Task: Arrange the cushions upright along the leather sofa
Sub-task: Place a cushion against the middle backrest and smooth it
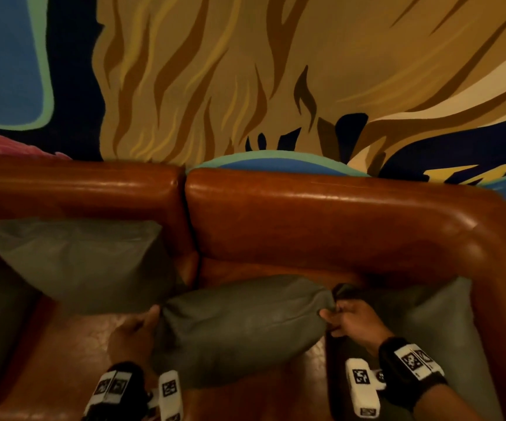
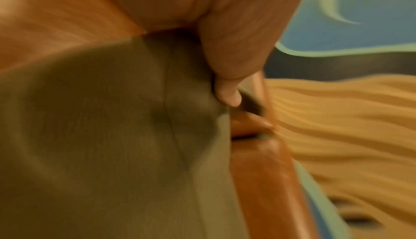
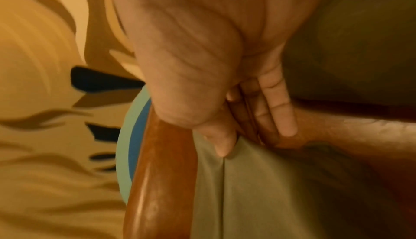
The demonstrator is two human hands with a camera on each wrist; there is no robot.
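Cushions line the leather sofa [image 1: 321,226]: one grey cushion [image 1: 84,262] upright far left. Left hand [image 1: 136,332] grasps the middle cushion [image 1: 239,326] by its left corner, right hand [image 1: 355,320] pinches its right corner; right cushion [image 1: 440,323] leans against the armrest.

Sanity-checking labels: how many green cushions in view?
3, possibly a fourth at the left edge: one upright against the backrest, one held by both hands, one by the right armrest.
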